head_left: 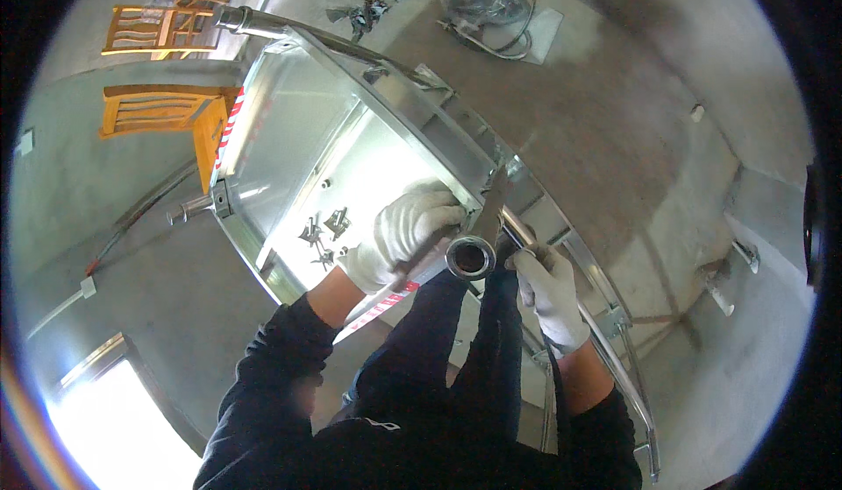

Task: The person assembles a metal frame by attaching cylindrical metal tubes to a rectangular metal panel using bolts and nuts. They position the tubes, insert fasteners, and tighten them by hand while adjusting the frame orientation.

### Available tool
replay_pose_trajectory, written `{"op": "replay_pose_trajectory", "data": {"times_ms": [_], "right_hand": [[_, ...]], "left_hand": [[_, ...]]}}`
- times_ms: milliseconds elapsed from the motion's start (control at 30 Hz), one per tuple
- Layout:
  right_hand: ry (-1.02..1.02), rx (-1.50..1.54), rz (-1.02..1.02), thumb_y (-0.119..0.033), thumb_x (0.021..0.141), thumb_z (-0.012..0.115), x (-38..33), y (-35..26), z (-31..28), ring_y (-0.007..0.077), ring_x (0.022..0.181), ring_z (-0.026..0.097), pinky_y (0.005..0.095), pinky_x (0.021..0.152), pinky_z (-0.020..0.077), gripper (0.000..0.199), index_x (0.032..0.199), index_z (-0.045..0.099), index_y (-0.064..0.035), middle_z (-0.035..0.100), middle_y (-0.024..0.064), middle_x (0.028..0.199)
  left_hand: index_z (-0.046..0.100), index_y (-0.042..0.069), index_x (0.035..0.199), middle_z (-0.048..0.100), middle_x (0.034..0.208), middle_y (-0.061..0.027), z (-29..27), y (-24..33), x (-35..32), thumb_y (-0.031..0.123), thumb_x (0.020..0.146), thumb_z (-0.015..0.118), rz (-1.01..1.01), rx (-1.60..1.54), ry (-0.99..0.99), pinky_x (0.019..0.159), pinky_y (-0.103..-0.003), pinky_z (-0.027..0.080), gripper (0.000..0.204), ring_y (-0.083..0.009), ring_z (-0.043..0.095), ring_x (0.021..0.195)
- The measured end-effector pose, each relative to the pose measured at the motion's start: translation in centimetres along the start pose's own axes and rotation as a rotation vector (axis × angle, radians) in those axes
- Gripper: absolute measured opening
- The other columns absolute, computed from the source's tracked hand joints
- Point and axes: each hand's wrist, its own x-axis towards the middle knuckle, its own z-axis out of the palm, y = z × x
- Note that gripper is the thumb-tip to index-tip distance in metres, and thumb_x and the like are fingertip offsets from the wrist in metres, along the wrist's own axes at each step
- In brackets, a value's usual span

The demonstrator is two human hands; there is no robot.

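**Gloved hands at the open end of a steel tube on a sheet-metal frame**

Head view: The person's left hand (405, 231), in a white knitted work glove, is curled with its fingers bent over the near edge of a large shiny sheet-metal panel with folded rims (303, 131). Whether the fingers grip that edge or only press on it cannot be told. Just to the right of this hand, almost touching its fingertips, the open round end of a polished steel tube (471, 256) faces the camera. The right hand (551, 293), also in a white glove, is closed loosely around a thin metal rail (605, 332) immediately right of the tube mouth, with its fingertips up against the tube. Both dark sleeves come in from the lower edge, and the person's dark trouser legs hang below the two hands.

To the left of the left hand, a small cluster of metal screws and brackets (324, 231) lies on the panel's inner face. A red-and-white striped tape strip (386, 304) runs just below the left wrist. Far above and left of the hands stand two orange wooden chairs (162, 113). Well above the hands, a coil of grey cable and hoses (495, 17) rests on the grey concrete floor (614, 122).
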Motion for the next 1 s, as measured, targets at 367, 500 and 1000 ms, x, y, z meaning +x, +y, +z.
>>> {"op": "replay_pose_trajectory", "data": {"times_ms": [367,500,1000], "right_hand": [[0.009,0.004,0.020,-0.022,0.089,0.062,-0.5,-0.5,0.2,0.0024,0.048,0.041,0.0211,0.043,0.0285,0.021,0.089,0.064,-0.0006,0.050,-0.0041,0.060],[-0.014,-0.024,-0.010,-0.020,0.094,0.057,-0.5,-0.4,0.1,0.0058,0.044,0.041,0.0227,0.041,0.0313,0.020,0.089,0.062,-0.0015,0.050,-0.0021,0.057],[-0.032,0.004,-0.030,-0.022,0.091,0.061,-1.5,-0.3,0.1,0.0023,0.053,0.042,0.0204,0.046,0.0313,0.023,0.091,0.064,0.0010,0.051,-0.0042,0.065]], "left_hand": [[0.056,0.003,0.104,0.060,0.093,-0.0128,3.7,1.8,-1.6,0.004,0.080,0.067,-0.347,-0.349,0.356,0.074,-0.036,0.050,0.027,-0.0262,0.062,0.082],[0.054,0.003,0.107,0.059,0.098,-0.0117,3.2,1.5,-2.2,0.006,0.078,0.072,-0.256,-0.292,0.294,0.078,-0.036,0.050,0.034,-0.0264,0.062,0.088],[0.056,0.004,0.112,0.062,0.112,-0.0180,2.7,2.2,-1.7,0.010,0.078,0.073,-0.218,-0.040,0.298,0.081,-0.037,0.054,0.038,-0.0322,0.064,0.102]]}}
